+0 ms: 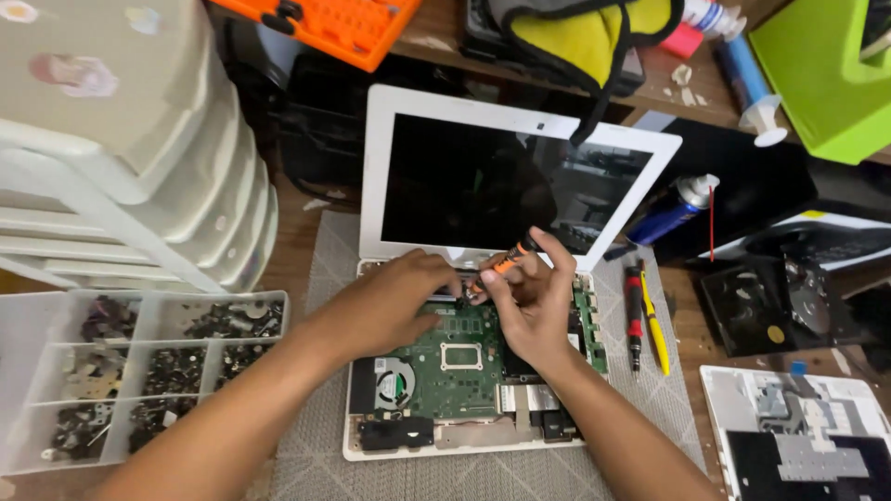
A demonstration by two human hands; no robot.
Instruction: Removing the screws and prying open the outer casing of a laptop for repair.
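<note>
One white laptop (483, 306) lies open on a grey mat (320, 269) on the table, its green board (459, 357) exposed with one fan (393, 382). The right hand (529, 301) has its grip closed around one orange screwdriver (506, 263), whose tip is hidden between the hands near the hinge. The left hand (394, 301) rests on the board's upper edge; whether its grip holds anything I cannot tell. Two more tools, one red driver (634, 315) and one yellow pen (655, 329), lie beside the laptop. One parts tray (139, 366) is cut off at left.

One head-worn view looks steeply down, close over the cluttered wooden tabletop (306, 218), facing its far edge.
</note>
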